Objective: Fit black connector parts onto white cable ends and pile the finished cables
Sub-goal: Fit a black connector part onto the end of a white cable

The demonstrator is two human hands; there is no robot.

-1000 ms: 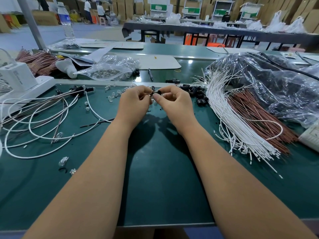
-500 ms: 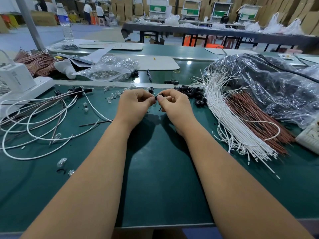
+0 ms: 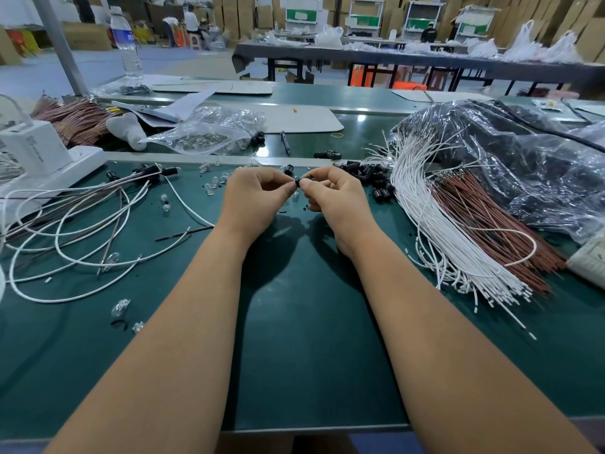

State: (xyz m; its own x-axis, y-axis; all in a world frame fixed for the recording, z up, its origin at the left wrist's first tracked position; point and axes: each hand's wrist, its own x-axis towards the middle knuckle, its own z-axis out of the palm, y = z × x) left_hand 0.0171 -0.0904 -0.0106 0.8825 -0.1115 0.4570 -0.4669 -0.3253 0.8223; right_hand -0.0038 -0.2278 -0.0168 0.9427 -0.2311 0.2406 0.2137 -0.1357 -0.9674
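Probably a factory assembly hall: long green workbenches [image 3: 294, 355], bundled white cables [image 3: 435, 224], stacked cardboard boxes [image 3: 586, 31] behind.

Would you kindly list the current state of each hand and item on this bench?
left hand: pinches the black connector part
right hand: pinches the same part
black connector part: held between both hands
white cable bundle: lies loose, right
finished cables: piled left
plastic bag: lying, holding clear bulbs
water bottle: upright
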